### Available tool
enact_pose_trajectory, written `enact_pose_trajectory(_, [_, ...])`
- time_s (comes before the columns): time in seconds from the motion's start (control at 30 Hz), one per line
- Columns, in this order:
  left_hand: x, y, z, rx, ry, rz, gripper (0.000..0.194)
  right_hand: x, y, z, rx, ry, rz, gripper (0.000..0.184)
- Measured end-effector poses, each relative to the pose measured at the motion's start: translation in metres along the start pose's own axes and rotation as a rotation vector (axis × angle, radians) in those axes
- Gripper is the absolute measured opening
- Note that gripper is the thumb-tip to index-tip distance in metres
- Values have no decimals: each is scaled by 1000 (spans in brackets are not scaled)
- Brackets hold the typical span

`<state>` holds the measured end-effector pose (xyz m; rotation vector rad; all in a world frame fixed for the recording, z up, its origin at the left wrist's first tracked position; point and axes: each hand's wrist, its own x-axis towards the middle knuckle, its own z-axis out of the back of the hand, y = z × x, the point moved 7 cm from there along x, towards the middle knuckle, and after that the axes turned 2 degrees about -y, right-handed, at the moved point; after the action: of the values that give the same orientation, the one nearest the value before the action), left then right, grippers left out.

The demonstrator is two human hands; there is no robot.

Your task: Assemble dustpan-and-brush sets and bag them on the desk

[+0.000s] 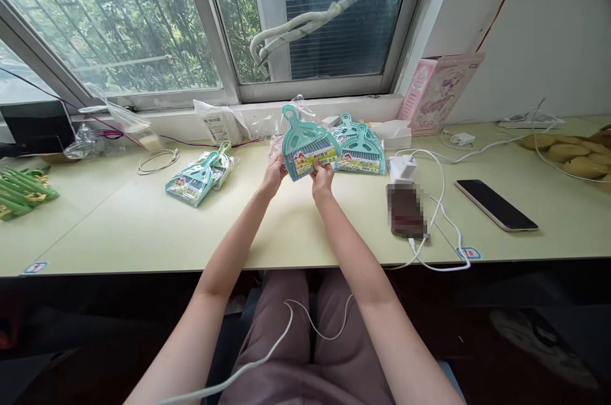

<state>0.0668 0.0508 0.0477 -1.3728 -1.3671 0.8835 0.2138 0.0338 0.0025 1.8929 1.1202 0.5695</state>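
While the teal dustpan-and-brush set is gripped along its left edge by the left hand and at its lower edge by the right, fingers partly closed, its handle is angled upward. It is held over the pale desk, bordered by a window.

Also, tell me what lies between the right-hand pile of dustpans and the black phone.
A white charger, a pixelated dark device and white cables; the head view shows it.
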Motion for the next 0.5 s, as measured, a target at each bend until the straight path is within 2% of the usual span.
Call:
enact_pose_trajectory(0.13, [-10, 7, -9, 32, 94, 26, 56, 2, 6, 6, 14, -10, 45, 42])
enact_pose_trajectory(0.2, [-13, 6, -12, 66, 112, -14, 63, 0, 7, 4, 16, 12, 52, 42])
enact_pose_trajectory(0.37, [-15, -1, -8, 171, 4, -242, 86, -6, 8, -6, -26, 101, 51, 42])
enact_pose_trajectory(0.5, [-13, 4, -6, 232, -36, -307, 91, 1, 9, -4, -72, 158, 63, 38])
